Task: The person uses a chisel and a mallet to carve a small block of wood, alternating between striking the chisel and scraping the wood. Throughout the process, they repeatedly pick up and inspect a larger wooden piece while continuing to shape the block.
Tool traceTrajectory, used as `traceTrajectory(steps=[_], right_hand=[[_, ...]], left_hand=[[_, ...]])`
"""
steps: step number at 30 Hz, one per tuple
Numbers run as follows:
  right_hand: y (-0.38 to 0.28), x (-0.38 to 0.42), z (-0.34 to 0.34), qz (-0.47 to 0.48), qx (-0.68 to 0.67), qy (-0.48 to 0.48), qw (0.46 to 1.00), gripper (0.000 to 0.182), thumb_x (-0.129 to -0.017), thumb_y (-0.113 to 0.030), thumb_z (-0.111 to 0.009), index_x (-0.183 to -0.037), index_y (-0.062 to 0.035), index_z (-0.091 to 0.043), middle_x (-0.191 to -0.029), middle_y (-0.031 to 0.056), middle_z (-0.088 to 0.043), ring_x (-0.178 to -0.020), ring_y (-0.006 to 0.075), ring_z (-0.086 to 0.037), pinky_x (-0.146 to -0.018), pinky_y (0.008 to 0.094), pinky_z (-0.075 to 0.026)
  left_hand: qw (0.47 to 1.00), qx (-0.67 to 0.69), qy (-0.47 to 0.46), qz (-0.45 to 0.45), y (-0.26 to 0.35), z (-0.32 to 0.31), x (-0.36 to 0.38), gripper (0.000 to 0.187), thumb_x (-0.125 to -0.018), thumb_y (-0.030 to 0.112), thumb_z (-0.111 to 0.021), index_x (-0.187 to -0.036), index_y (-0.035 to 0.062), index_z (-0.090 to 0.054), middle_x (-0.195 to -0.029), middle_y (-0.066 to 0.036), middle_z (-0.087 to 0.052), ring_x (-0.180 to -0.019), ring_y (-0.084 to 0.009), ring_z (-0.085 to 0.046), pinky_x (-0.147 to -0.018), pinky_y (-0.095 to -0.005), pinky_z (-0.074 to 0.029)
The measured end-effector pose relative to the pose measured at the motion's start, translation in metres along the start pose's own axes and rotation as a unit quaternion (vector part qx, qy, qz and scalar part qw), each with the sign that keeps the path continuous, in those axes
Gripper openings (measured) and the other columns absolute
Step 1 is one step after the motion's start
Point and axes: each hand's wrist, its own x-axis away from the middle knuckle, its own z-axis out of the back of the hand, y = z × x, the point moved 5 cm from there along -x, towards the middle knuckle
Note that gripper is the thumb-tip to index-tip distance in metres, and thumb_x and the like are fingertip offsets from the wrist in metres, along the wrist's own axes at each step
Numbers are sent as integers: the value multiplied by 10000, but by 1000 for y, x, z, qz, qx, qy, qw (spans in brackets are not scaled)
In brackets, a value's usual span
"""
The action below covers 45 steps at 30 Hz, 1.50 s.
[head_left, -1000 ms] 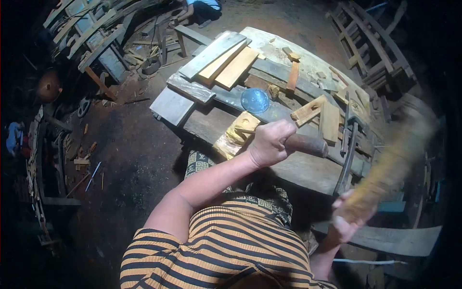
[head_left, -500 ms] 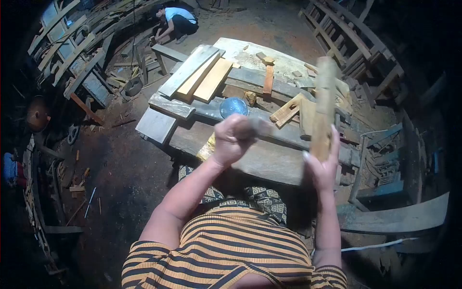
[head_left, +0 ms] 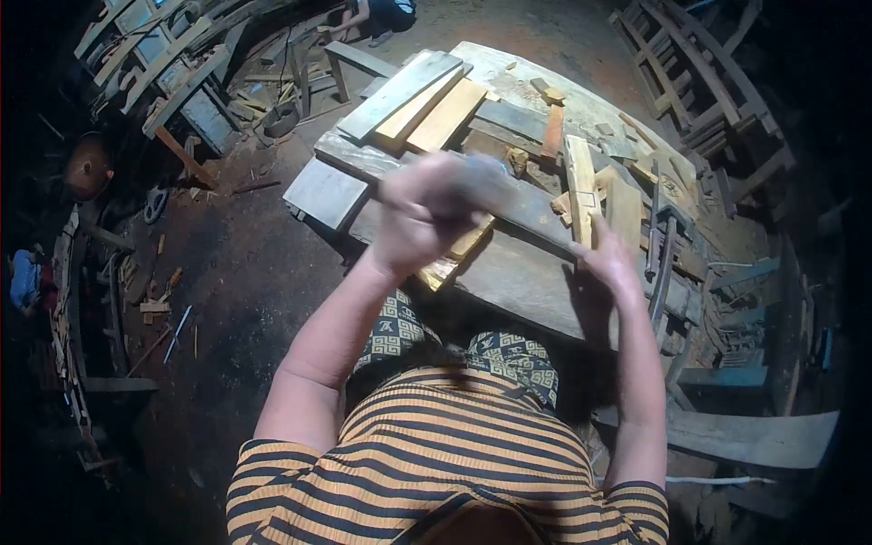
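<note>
My left hand (head_left: pixel 413 213), smeared by motion, is raised over the near left part of the workbench (head_left: pixel 522 282), its fingers wrapped round a dark tool (head_left: pixel 468 186) too blurred to identify. My right hand (head_left: pixel 613 261) grips the lower end of a pale wooden piece (head_left: pixel 579 177) with dark marked lines on it. This piece stands tilted over the bench, beside another light wooden block (head_left: pixel 623 213). Below my left hand a yellow block (head_left: pixel 468 243) lies near the bench edge. A reddish strip (head_left: pixel 553 132) lies farther back.
Planks (head_left: pixel 400 95) are stacked at the bench's back left. A clamp-like metal bar (head_left: pixel 665 259) lies on the right side. Another person (head_left: pixel 386 16) crouches at the top. Wooden frames (head_left: pixel 699 68) stand at upper right, with scraps (head_left: pixel 156 307) on the left floor.
The view has shifted, so the bench sits farther right and higher. The piece in my right hand has turned and now shows marked lines. My left hand has moved up relative to the bench, covering the blue bowl.
</note>
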Motion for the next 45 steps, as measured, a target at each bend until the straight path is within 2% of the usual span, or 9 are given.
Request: traceTrajectory(steps=[2,4,6,12,16,18,21,25,45], right_hand=[[-16,20,27,202,-131,22,970,907,-665,-338,-792,-1430,-128,-355,-1206,220,-541,-1131,326,-544,-896,468,-458],[-42,66,57,222,-461,-171,842,971,-592,-219,-848,-1430,-97,-372,-1308,166,-481,-1191,261,-487,-895,399,-462],[-61,108,69,261,-600,-188,733,980,-553,-94,-850,-1418,-80,-388,-1314,119,-496,-1130,238,-528,-882,339,-470],[-45,133,45,163,-564,77,806,425,-718,-7,-738,-1113,-28,-582,-1109,158,-621,-981,216,-618,-814,338,-533],[-35,122,66,159,-632,166,740,214,-750,-13,-681,-939,-10,-580,-1008,213,-633,-670,212,-644,-563,292,-550],[-26,116,80,157,-623,185,744,207,-748,-22,-681,-931,-13,-582,-980,210,-639,-643,208,-642,-537,280,-541],[-21,107,87,146,-614,167,757,198,-748,-18,-672,-928,-11,-589,-972,196,-643,-665,190,-644,-517,258,-531],[-30,98,85,135,-606,125,774,199,-747,-23,-676,-927,-8,-592,-970,174,-648,-676,180,-645,-526,258,-530],[-57,72,77,159,-575,28,802,181,-748,24,-702,-897,-9,-604,-976,118,-651,-696,116,-614,-582,233,-494]], left_hand=[[992,-49,-93,65,-5,-24,9,303,-601,85,-792,-841,58,-608,-808,-132,-627,-725,-286,-642,-639,-345,-514],[984,-97,-145,24,-6,-52,21,298,-608,128,-758,-835,73,-572,-772,-130,-598,-716,-311,-631,-607,-399,-503],[963,-110,-242,52,-16,-84,39,353,-599,145,-752,-885,76,-556,-785,-122,-581,-738,-324,-612,-621,-407,-491],[926,-104,-352,94,-13,-126,45,373,-627,183,-744,-939,77,-569,-853,-116,-583,-842,-313,-617,-723,-429,-487],[981,-144,-123,-31,4,-83,27,558,-650,302,-777,-1113,104,-539,-1039,-126,-525,-1090,-335,-501,-950,-474,-370],[981,-191,-41,4,-15,-45,44,541,-674,318,-783,-1085,76,-528,-1075,-133,-533,-1145,-340,-471,-976,-475,-360],[928,-326,-94,155,-57,-15,89,545,-671,320,-762,-1098,79,-524,-1138,-146,-485,-1152,-347,-433,-958,-459,-336],[900,-347,-163,205,-72,-23,119,524,-675,322,-754,-1119,120,-563,-1193,-155,-465,-1159,-347,-427,-944,-461,-352],[929,-263,-79,250,-93,-21,140,668,-655,225,-800,-1184,28,-442,-1081,-181,-598,-950,-343,-618,-821,-403,-504]])
